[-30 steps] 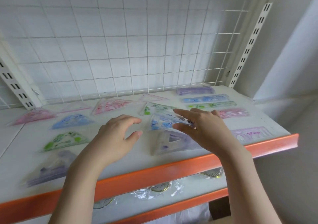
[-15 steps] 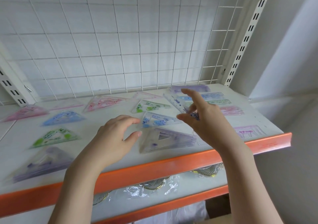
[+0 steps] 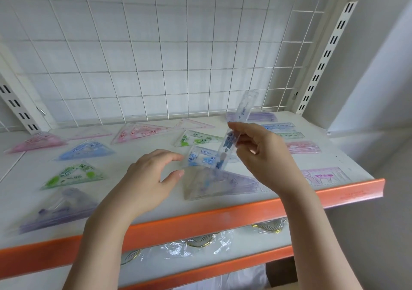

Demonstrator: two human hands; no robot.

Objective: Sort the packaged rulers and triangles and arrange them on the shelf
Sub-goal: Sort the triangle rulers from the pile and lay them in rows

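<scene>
My right hand (image 3: 264, 153) pinches a clear packaged ruler with blue print (image 3: 236, 131) and holds it nearly upright above the shelf (image 3: 156, 202). My left hand (image 3: 149, 178) hovers over the shelf with loosely curled fingers and holds nothing. Between the hands lie a blue-printed triangle (image 3: 200, 157) and a large purple triangle (image 3: 218, 185). More packaged triangles lie to the left: green (image 3: 73, 175), blue (image 3: 85, 150), pink (image 3: 35, 142) and purple (image 3: 55, 209). Flat rulers lie in a column at the right: purple (image 3: 263, 117), blue (image 3: 278, 126), green (image 3: 289, 135), pink (image 3: 303, 147).
A white wire grid (image 3: 165, 51) backs the shelf, with slotted uprights (image 3: 323, 58) at the sides. The shelf front has an orange lip (image 3: 245, 211). A purple protractor pack (image 3: 325, 176) lies at the right front. Below, a lower shelf holds wrapped round items (image 3: 200, 243).
My right hand has lifted the blue-printed ruler off the pile and tilted it from lying flat to nearly upright. My left hand has stayed hovering in place.
</scene>
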